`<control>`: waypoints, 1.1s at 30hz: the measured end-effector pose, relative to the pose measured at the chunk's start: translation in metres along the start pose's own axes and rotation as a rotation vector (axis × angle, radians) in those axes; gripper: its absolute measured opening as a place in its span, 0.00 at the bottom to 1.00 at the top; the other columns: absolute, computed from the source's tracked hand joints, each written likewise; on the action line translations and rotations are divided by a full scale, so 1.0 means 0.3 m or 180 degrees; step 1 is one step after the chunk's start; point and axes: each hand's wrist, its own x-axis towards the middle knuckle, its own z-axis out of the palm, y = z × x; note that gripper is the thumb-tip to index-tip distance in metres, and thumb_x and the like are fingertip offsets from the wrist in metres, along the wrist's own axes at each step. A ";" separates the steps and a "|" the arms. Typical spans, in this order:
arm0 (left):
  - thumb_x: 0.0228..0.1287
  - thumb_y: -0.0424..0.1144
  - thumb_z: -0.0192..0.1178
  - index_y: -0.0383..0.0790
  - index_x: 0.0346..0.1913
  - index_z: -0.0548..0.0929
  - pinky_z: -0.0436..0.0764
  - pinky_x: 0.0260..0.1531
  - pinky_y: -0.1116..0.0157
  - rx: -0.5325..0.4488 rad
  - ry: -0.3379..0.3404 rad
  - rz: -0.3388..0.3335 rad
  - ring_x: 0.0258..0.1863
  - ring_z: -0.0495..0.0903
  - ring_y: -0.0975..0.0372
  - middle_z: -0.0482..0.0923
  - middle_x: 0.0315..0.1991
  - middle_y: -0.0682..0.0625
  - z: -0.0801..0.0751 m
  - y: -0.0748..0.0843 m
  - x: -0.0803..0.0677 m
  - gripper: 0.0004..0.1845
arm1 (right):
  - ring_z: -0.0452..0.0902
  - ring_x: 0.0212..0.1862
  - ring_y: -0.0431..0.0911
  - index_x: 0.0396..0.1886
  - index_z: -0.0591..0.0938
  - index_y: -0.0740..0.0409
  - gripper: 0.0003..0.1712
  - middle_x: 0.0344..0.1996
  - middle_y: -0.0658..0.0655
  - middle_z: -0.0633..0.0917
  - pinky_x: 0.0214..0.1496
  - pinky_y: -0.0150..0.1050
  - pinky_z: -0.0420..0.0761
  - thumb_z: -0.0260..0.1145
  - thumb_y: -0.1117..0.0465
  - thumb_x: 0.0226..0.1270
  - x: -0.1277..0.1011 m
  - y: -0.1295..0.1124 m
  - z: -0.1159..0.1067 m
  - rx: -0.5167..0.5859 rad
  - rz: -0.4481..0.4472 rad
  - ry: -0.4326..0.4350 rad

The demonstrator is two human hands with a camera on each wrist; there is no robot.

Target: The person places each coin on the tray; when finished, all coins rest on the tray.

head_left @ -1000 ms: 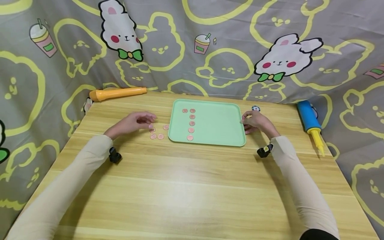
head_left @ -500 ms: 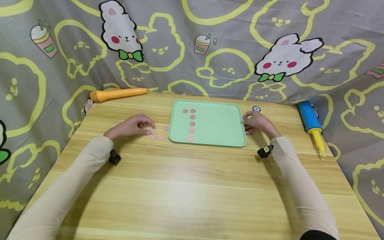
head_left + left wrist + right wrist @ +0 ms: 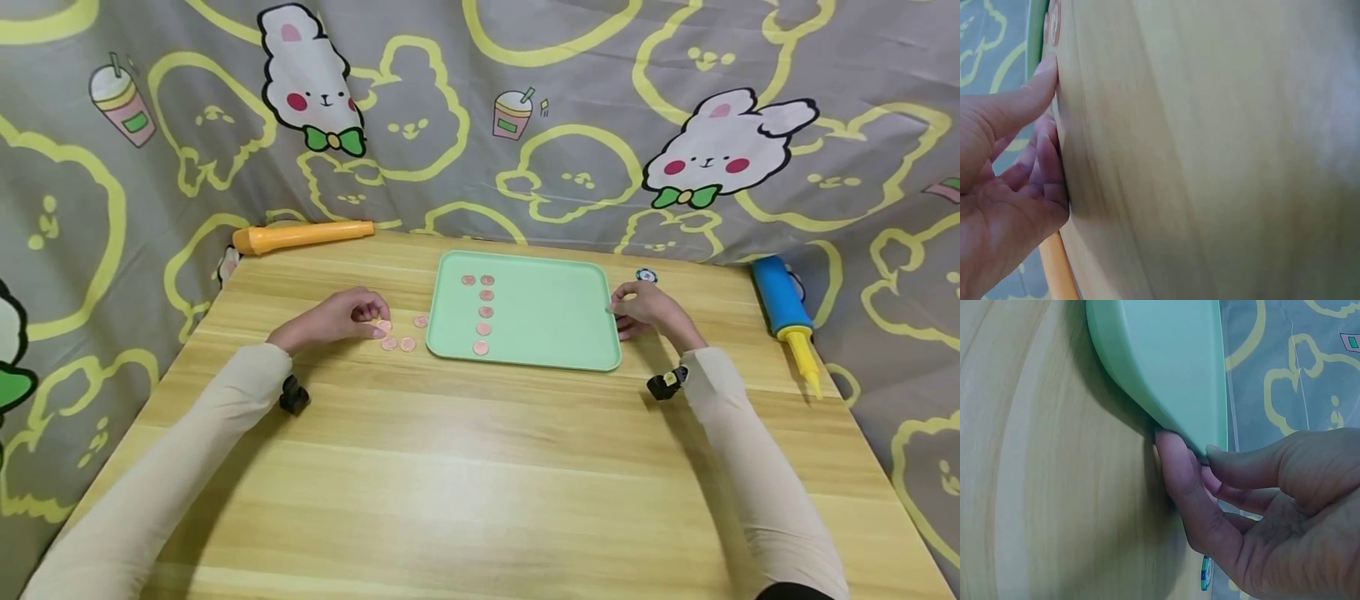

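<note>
My left hand [image 3: 339, 316] is low over the table, left of the tray, thumb and forefinger pinching a copper coin [image 3: 384, 326]. Three more copper coins lie close by, one of them, a loose coin [image 3: 421, 321], right beside the tray's left edge. In the left wrist view the fingertips meet the tabletop, and the pinched coin is hidden. My right hand [image 3: 645, 307] grips the right rim of the light green tray [image 3: 555, 317]; the right wrist view has the thumb [image 3: 1244, 467] on the rim and fingers beneath. Several coins [image 3: 486, 312] lie in the tray, mostly in a column.
An orange toy microphone [image 3: 303, 237] lies at the back left. Behind the right hand is a blue and white poker chip [image 3: 646, 275]. A blue and yellow hand pump [image 3: 783, 312] lies along the right edge. Patterned curtain [image 3: 577, 92] hangs around the table [image 3: 465, 467].
My left hand has lowered onto the coins, its thumb and forefinger closing on one. The right hand keeps its hold on the tray. The head view has shifted slightly.
</note>
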 end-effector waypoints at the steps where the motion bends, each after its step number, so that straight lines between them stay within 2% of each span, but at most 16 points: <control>1: 0.67 0.29 0.71 0.32 0.47 0.82 0.71 0.40 0.66 -0.0006 0.0009 -0.0011 0.40 0.70 0.54 0.75 0.39 0.40 0.002 0.003 -0.001 0.10 | 0.84 0.33 0.45 0.57 0.70 0.72 0.13 0.36 0.61 0.82 0.41 0.42 0.91 0.56 0.65 0.84 0.000 0.001 0.000 -0.0001 -0.0010 0.0004; 10: 0.70 0.28 0.67 0.32 0.46 0.81 0.75 0.40 0.70 0.0034 0.0334 -0.0178 0.41 0.77 0.54 0.81 0.40 0.39 0.020 0.019 -0.013 0.07 | 0.84 0.33 0.45 0.59 0.70 0.72 0.14 0.36 0.61 0.83 0.41 0.43 0.91 0.56 0.65 0.84 0.000 0.007 -0.004 0.0041 0.0013 -0.0029; 16: 0.74 0.32 0.65 0.32 0.50 0.85 0.79 0.35 0.69 -0.0170 0.0568 -0.0506 0.43 0.82 0.51 0.85 0.45 0.36 0.015 0.023 -0.012 0.08 | 0.84 0.33 0.44 0.60 0.69 0.72 0.15 0.36 0.61 0.83 0.41 0.43 0.91 0.56 0.66 0.84 0.007 0.015 -0.006 0.0103 -0.0015 -0.0065; 18: 0.76 0.34 0.64 0.32 0.53 0.84 0.81 0.37 0.68 -0.0290 0.0602 -0.0618 0.44 0.84 0.52 0.85 0.47 0.36 0.012 0.019 -0.010 0.10 | 0.84 0.33 0.45 0.59 0.69 0.72 0.15 0.36 0.61 0.83 0.41 0.44 0.91 0.56 0.66 0.83 0.009 0.015 -0.007 0.0086 -0.0025 -0.0054; 22: 0.77 0.34 0.62 0.28 0.57 0.82 0.87 0.45 0.67 -0.0760 0.0639 -0.0770 0.43 0.88 0.58 0.84 0.50 0.33 0.010 0.025 0.002 0.13 | 0.84 0.33 0.45 0.58 0.70 0.71 0.14 0.37 0.62 0.82 0.40 0.43 0.91 0.56 0.65 0.83 0.011 0.012 -0.004 0.0009 -0.0049 0.0003; 25: 0.77 0.32 0.61 0.26 0.59 0.81 0.88 0.49 0.66 -0.1005 0.0650 -0.0805 0.44 0.89 0.59 0.82 0.52 0.32 0.015 0.040 0.019 0.15 | 0.84 0.32 0.45 0.57 0.70 0.71 0.14 0.38 0.63 0.80 0.39 0.42 0.90 0.56 0.65 0.83 0.009 0.011 -0.001 -0.0030 -0.0061 0.0027; 33: 0.77 0.42 0.64 0.36 0.61 0.84 0.82 0.53 0.64 -0.0656 0.0700 -0.0810 0.50 0.84 0.56 0.84 0.55 0.39 0.031 0.084 0.074 0.17 | 0.85 0.33 0.46 0.57 0.71 0.72 0.13 0.39 0.64 0.81 0.40 0.43 0.91 0.56 0.65 0.83 0.002 0.009 0.002 -0.0026 -0.0087 0.0037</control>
